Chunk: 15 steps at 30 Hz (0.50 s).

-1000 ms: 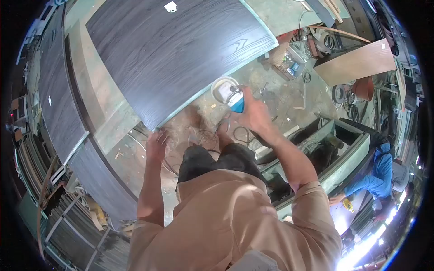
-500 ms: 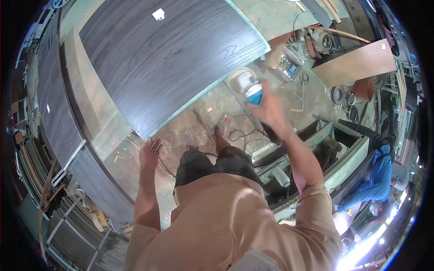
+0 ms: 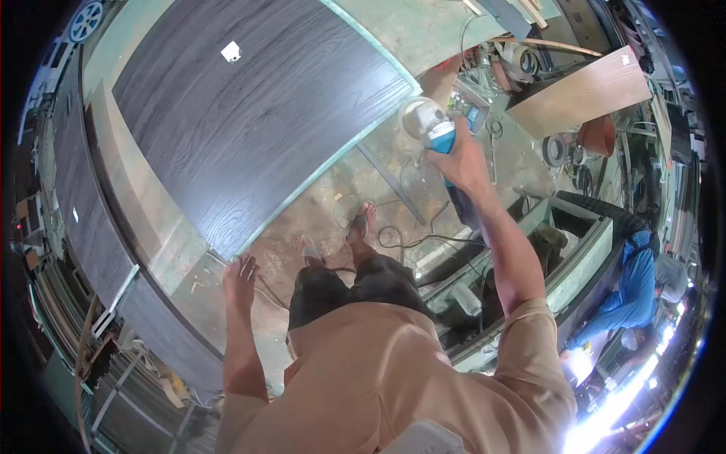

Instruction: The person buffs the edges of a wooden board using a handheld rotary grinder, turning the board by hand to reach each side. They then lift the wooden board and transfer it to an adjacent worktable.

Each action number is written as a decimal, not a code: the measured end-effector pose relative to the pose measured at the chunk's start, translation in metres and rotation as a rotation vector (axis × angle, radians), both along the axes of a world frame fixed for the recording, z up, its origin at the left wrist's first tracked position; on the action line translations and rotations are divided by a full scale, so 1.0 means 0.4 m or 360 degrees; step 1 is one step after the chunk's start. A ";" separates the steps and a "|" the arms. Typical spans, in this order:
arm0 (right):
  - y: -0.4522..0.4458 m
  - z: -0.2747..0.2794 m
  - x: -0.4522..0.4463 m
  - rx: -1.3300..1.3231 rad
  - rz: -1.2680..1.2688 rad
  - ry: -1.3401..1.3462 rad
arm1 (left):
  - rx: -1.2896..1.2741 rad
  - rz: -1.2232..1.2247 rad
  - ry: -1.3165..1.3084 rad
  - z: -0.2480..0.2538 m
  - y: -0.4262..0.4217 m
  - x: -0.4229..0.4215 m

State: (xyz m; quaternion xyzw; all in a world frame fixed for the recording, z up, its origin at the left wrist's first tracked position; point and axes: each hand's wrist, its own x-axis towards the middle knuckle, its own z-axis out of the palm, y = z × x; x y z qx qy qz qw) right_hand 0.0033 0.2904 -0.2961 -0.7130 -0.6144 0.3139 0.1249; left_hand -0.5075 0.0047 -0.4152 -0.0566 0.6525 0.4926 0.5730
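My right hand (image 3: 463, 165) is wrapped around an angle grinder (image 3: 441, 138) with a blue body and a round, pale disc at its head. The disc is beside the right corner of a dark wood-grain panel (image 3: 257, 98); whether they touch I cannot tell. Pale green edging runs along the panel's near and right sides, and a small white tag lies on its face. Near the panel's lower corner, my left hand (image 3: 240, 278) has its fingers slightly bent and apart, holding nothing that I can see.
To the right lie a light wooden board (image 3: 578, 94), a reddish-brown bucket (image 3: 597, 136) and coiled cables. A long frame-like bin (image 3: 582, 259) is close to my right side. Cable (image 3: 408, 242) crosses the floor near my feet. A person in blue clothing (image 3: 629, 284) crouches at far right.
My right hand has moved the grinder slightly right and up, along the panel's edge toward its right corner. My left hand stays near the lower corner. The whole view has shifted a little.
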 end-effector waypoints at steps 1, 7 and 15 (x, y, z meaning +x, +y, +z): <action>0.005 -0.001 0.004 0.0070 -0.0037 -0.0007 | -0.0010 0.0014 0.0005 -0.001 -0.002 -0.001; -0.042 0.020 -0.056 -0.0174 0.0127 -0.0011 | -0.0037 0.0012 0.0041 0.007 0.003 0.002; 0.022 0.021 0.004 -0.0140 0.0118 -0.0059 | -0.0070 0.0023 0.0031 0.008 0.005 0.000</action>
